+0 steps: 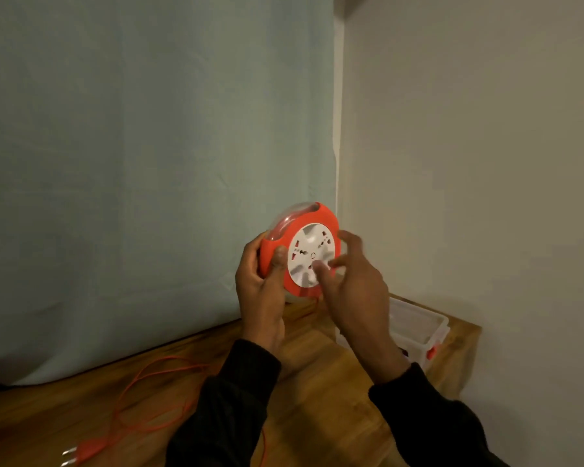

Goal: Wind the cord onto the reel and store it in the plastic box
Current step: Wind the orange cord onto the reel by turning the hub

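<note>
1. Nearest are two black sleeves (236,399), one on each arm, reaching forward over a wooden table (317,392).
2. An orange cord (149,392) lies in loose loops on the table, to the left of the arms. Its plug (81,451) with two metal pins lies at the near left edge.
3. The left hand (260,291) grips the left rim of the reel (300,251). Its thumb lies across the orange front and its fingers wrap round behind.
4. The reel is held up in the air above the table, standing on its edge. It is orange with a white round middle that has sockets in it, and it has a clear cover at the back.
5. The right hand (351,284) is blurred. Its fingers are spread and bent, and the fingertips touch the white middle. It does not hold anything.
6. A clear plastic box (415,328) with an orange clip sits on the table at the right, behind the right hand, with no lid on top.
7. Farthest back are a pale blue curtain (149,146) and a cream wall (469,146).
</note>
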